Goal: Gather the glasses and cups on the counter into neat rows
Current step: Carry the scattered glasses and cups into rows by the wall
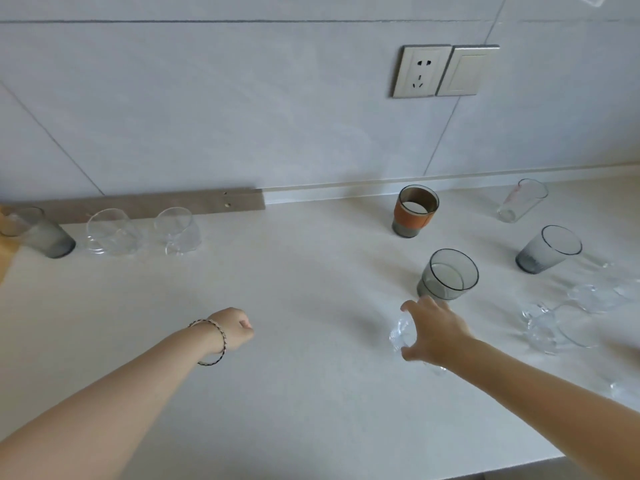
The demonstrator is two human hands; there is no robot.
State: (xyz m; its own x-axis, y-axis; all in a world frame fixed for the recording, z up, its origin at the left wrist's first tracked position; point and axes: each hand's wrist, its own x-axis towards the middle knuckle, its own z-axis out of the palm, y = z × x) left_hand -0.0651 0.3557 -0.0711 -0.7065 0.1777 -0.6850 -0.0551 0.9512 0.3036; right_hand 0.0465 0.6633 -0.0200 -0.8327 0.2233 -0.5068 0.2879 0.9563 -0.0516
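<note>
Though a row of glasses (pixel 107 233) stood by the wall (pixel 242 116) at the frame's left, the job looked under half done. The left hand (pixel 233 329) was an empty fist; the right hand (pixel 436 332) curled round a small clear glass (pixel 401 336) at lower centre-right. Beyond it, an orange-sleeved cup (pixel 414 211), grey tumbler (pixel 448 275) and others stood scattered.

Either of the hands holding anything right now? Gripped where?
Right hand grips a small clear glass round its side wall. Left hand is curled in a fist, holding nothing.
</note>
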